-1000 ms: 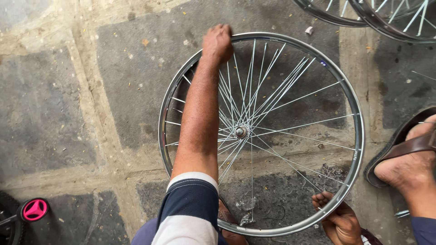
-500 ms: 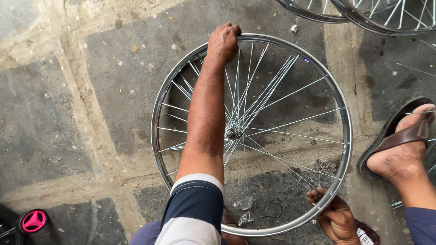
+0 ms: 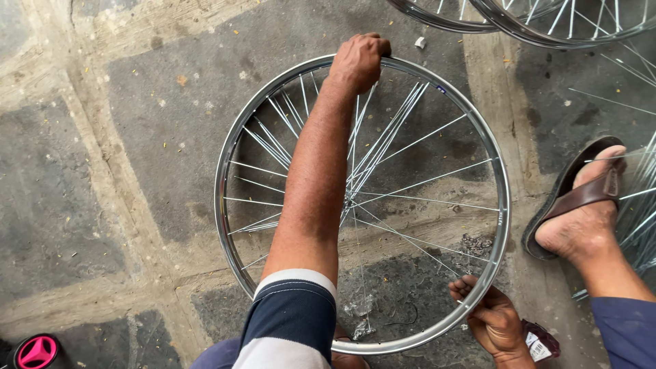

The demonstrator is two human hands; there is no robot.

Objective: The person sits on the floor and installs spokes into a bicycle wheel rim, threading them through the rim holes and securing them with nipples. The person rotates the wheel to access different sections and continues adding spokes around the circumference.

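Note:
A silver bicycle wheel rim (image 3: 225, 171) with thin, loosely laced spokes and a small hub (image 3: 348, 201) lies flat on the stone floor. My left hand (image 3: 359, 61) reaches across the wheel and is closed over the far edge of the rim. My right hand (image 3: 495, 321) is at the near right edge. Its fingers curl around the rim where a spoke meets it. My left forearm hides part of the spokes and the hub area.
A sandalled foot (image 3: 581, 225) rests just right of the rim. Two more spoked rims (image 3: 547, 27) lie at the top right, and loose spokes (image 3: 642, 205) at the right edge. A small pile of metal bits (image 3: 475, 244) sits inside the wheel. A pink-and-black object (image 3: 34, 352) is at the bottom left.
Both hands stay on the rim at the same places. The wheel and the foot have drifted slightly left and down in the view.

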